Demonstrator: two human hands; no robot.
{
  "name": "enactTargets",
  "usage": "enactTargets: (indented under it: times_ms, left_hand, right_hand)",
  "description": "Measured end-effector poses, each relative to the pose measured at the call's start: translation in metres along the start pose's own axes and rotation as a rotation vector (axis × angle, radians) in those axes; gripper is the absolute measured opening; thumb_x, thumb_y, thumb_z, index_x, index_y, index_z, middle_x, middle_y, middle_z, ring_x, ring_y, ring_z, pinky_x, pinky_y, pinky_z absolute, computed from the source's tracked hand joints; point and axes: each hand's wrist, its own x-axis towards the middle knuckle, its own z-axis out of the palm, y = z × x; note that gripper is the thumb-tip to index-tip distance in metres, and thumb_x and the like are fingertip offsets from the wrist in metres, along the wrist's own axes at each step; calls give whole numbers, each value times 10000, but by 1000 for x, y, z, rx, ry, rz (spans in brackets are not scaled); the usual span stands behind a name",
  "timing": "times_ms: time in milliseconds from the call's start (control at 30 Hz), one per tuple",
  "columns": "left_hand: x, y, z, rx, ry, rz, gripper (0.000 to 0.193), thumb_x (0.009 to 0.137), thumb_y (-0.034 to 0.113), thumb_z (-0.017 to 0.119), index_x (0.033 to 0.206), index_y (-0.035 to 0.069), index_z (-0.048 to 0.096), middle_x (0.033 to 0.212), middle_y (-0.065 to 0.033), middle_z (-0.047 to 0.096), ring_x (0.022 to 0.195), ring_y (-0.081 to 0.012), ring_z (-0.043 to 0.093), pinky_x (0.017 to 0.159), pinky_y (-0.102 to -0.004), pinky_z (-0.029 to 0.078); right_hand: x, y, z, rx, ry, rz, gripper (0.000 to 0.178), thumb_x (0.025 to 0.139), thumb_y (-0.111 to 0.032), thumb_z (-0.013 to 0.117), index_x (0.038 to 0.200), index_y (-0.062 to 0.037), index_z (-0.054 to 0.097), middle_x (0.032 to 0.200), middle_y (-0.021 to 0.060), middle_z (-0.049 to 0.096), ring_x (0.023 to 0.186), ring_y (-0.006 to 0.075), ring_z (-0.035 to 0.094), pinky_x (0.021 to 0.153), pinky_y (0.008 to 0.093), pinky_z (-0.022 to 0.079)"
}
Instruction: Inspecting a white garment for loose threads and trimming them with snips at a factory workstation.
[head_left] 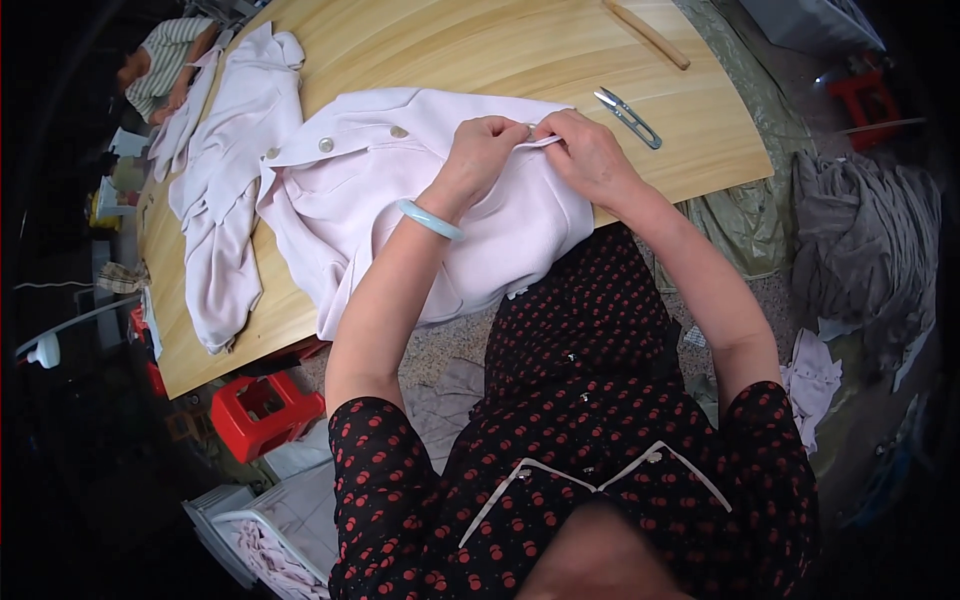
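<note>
A pale pink buttoned garment (340, 210) lies spread over the near part of the wooden table, its lower side hanging past the edge toward me. Several round, light buttons run along its front band, one of them a pearly button (326, 145). My left hand (480, 155), with a pale bangle (431, 220) on the wrist, pinches the band near its right end. Close beside it, my right hand (590, 150) grips the same edge with thumb and fingers. The fingers hide whatever lies between them. Thread snips (628, 117) rest on the table just beyond my right hand.
Another pale pink garment (235, 150) lies on the left of the wooden table (450, 50). A wooden stick (648, 33) is at the far right. Beside the table stand a red stool (265, 412) and a grey cloth heap (860, 235). Another person (170, 65) sits at the far left.
</note>
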Motion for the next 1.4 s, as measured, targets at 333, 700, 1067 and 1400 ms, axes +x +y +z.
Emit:
enactTargets:
  times_ms: [333,700,1067,1400]
  left_hand:
    - [-2,14,1,25,-95,-66,209,832,198,570,829,1,640,747,6,571,650,-51,476,559,-206,387]
    - [-19,20,11,629,-56,346,313,802,255,551,769,-53,598,753,-244,587,731,-398,552,690,-440,431]
    - [-18,-4,32,745,172,505,193,800,127,485,759,-51,546,739,-237,552,724,-376,528,687,-447,422]
    - [-18,-12,37,680,265,495,180,776,116,482,715,-49,520,731,-245,539,713,-381,512,671,-447,412]
  right_hand:
    - [-3,-1,2,6,73,-14,157,767,-35,475,899,17,544,830,198,580,787,353,562,713,419,454]
    - [-2,11,-1,-45,-57,11,202,763,-42,480,920,35,579,869,219,581,839,372,553,753,427,444]
    - [-1,10,4,5,-107,76,164,805,-97,493,882,18,580,825,225,588,801,384,559,695,438,442]
    - [-7,7,14,71,-43,196,192,787,-62,453,898,30,581,820,249,592,818,384,571,717,438,449]
